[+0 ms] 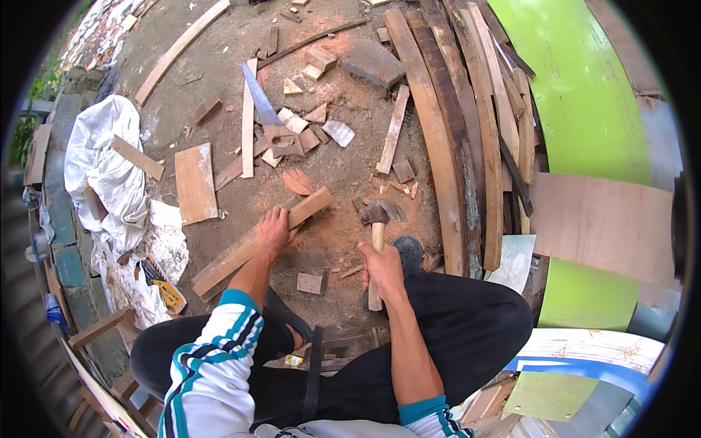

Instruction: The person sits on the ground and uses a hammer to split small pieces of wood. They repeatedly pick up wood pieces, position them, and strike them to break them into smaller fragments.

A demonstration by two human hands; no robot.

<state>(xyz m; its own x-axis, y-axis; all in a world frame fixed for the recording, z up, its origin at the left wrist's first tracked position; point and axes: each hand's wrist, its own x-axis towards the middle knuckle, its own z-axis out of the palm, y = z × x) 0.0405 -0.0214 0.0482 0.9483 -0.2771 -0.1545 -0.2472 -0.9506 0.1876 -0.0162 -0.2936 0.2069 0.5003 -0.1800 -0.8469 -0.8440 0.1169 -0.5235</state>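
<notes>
Mid-frame, the left hand [273, 229] presses fingers-down on a long pale wooden batten [257, 244] running lower left to upper right. The right hand [381, 264] is clamped round a wooden-handled claw hammer [376, 241], its head just right of the batten's upper end, apparently raised.

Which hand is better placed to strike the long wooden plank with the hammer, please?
Probably the right. The right hand already has its grip around the hammer handle, head raised beside the plank. The left hand lies flat on the plank, pressing it to the ground.
</notes>
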